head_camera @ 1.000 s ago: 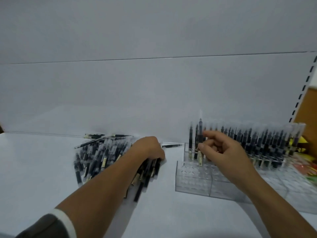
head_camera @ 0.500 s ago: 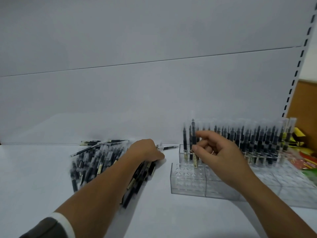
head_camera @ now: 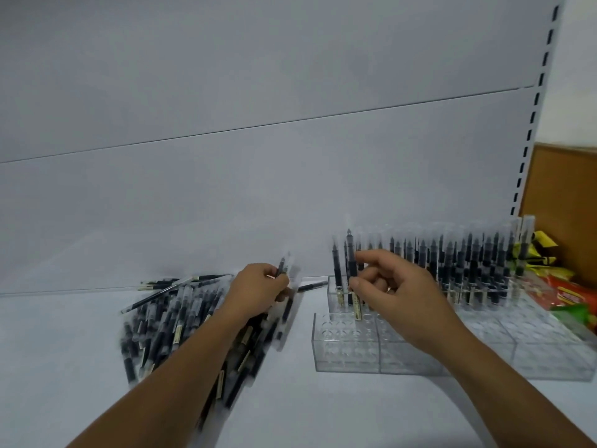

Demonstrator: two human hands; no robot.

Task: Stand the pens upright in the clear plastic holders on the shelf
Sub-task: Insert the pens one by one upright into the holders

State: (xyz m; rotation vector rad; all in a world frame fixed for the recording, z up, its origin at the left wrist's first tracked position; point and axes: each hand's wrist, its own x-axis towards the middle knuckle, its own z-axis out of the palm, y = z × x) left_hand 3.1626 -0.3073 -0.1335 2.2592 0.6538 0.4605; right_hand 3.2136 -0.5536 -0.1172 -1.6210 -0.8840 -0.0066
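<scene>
the white shelf (head_camera: 323, 412) lay bare along its near edge and toward its left end; a grey back panel (head_camera: 258, 189) closed off the rear edge. the clear plastic holders (head_camera: 347, 354) took up the right part, front holes open, with coloured packets (head_camera: 570, 294) just beyond at the right end. the loose pens (head_camera: 161, 318) were heaped left of the middle. the left hand (head_camera: 258, 294) sat over that heap, fingers curled round a few blurred pens (head_camera: 282, 266). the right hand (head_camera: 399, 297) pinched one pen (head_camera: 351, 263) upright at the holders' left end, beside the standing pens (head_camera: 468, 260).
</scene>
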